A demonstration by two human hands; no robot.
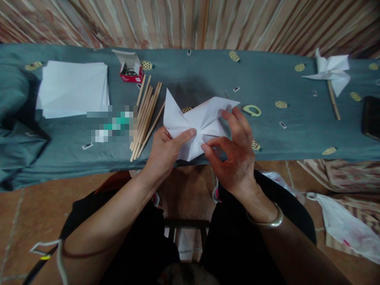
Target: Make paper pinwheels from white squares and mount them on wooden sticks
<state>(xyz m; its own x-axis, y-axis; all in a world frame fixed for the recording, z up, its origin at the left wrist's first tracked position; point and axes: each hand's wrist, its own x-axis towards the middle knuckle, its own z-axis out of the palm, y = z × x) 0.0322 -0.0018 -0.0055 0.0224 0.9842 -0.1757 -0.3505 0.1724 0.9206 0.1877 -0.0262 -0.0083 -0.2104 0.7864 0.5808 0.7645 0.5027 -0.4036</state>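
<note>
A white paper pinwheel (204, 114) with its blades folded toward the centre is held above the near edge of the cloth. My left hand (168, 148) grips its left side, the thumb pressing on the middle and the fingers hidden beneath. At the right, my right hand (234, 148) pinches the paper near its lower right with thumb and index finger, while the other fingers bend over the upper right blade. Wooden sticks (148, 114) lie just left of the pinwheel. Yellow-green handled scissors (251, 111) rest behind my right hand, their blades partly hidden.
A stack of white paper (74, 89) lies at the left, beside an open red box of small metal pins (132, 73). On the right are a pinwheel on a stick (332, 75) and a dark phone-like object (371, 117). A pleated curtain (190, 23) hangs behind the cloth-covered table (282, 142).
</note>
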